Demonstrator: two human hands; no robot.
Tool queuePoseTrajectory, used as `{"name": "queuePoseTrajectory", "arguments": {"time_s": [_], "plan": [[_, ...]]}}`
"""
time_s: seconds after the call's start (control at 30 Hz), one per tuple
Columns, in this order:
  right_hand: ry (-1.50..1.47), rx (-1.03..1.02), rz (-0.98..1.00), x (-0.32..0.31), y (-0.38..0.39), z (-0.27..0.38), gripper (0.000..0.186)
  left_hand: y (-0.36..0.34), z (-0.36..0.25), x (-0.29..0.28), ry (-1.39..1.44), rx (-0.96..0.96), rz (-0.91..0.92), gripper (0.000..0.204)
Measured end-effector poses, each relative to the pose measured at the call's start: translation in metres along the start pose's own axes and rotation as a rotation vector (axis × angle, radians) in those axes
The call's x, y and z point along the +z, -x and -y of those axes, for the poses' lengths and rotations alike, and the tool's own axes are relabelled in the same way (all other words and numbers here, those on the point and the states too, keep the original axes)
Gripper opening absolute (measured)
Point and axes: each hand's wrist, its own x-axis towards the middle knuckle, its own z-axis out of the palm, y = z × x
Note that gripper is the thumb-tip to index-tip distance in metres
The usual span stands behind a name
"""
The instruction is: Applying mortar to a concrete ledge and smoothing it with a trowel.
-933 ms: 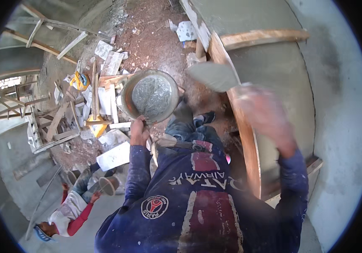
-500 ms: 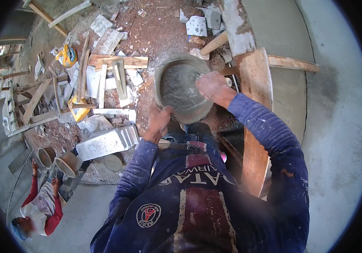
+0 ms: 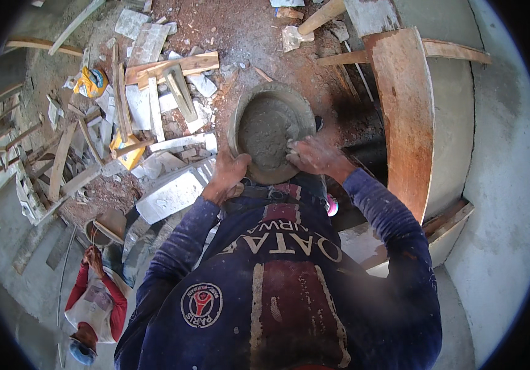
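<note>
A round bucket (image 3: pixel 307 110) of wet grey mortar (image 3: pixel 266 132) is just in front of my body, its rim crusted with cement. My left hand (image 3: pixel 227 176) is closed on the near-left side of the rim, thumb on top. At the near-right edge of the mortar, my right hand (image 3: pixel 319 155) is curled into a fist, its knuckles dusted grey. Whatever it holds is hidden by the fingers and mortar. Both of my sleeves are blue and spattered.
Planks (image 3: pixel 182 66), a long wooden float (image 3: pixel 180 92) and broken slabs litter the ground to the left. A pale block (image 3: pixel 175 194) lies nearby. Wide boards (image 3: pixel 401 117) stand at the right. At the lower left, a co-worker (image 3: pixel 101 296) is beside another bucket (image 3: pixel 112 223).
My right hand has come nearer to me, down to the bucket's near-right rim. The mortar surface looks lumpier. My left hand keeps its grip. The co-worker's hands have come together.
</note>
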Motion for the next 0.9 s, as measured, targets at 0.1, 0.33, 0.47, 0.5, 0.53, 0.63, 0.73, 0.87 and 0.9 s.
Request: {"name": "queuePoseTrajectory", "arguments": {"time_s": [0.1,0.33,0.47,0.5,0.53,0.63,0.73,0.87,0.9], "plan": [[-0.097,0.171,0.117,-0.023,0.006,0.013,0.038,0.004,0.011,-0.003,0.093,0.01,-0.009,0.054],[-0.137,0.192,-0.133,-0.072,0.029,0.026,0.031,0.006,-0.025,0.008,0.343,0.085,-0.013,0.041],[0.0,0.019,-0.308,-0.094,0.046,0.015,0.034,-0.006,-0.031,0.007,0.259,0.028,0.053,0.035],[0.068,-0.191,-0.443,-0.097,0.053,0.002,0.033,-0.003,-0.036,0.012,0.301,-0.02,0.054,0.034],[0.115,-0.147,-0.478,-0.108,0.06,-0.002,0.033,-0.002,-0.039,0.018,0.377,-0.038,0.01,0.033],[-0.01,-0.061,-0.348,-0.162,0.077,0.005,0.034,0.013,-0.063,0.051,0.526,-0.021,-0.128,0.034],[-0.286,0.248,-0.119,-0.229,0.098,0.022,0.041,-0.002,-0.036,0.037,0.525,-0.112,-0.122,0.032],[-0.253,0.128,-0.323,-0.272,0.161,-0.012,0.044,-0.004,-0.033,0.055,0.649,-0.214,-0.207,0.022],[-0.259,0.133,-0.331,-0.289,0.178,-0.018,0.044,-0.005,-0.026,0.053,0.697,-0.284,-0.2,0.02]]}}
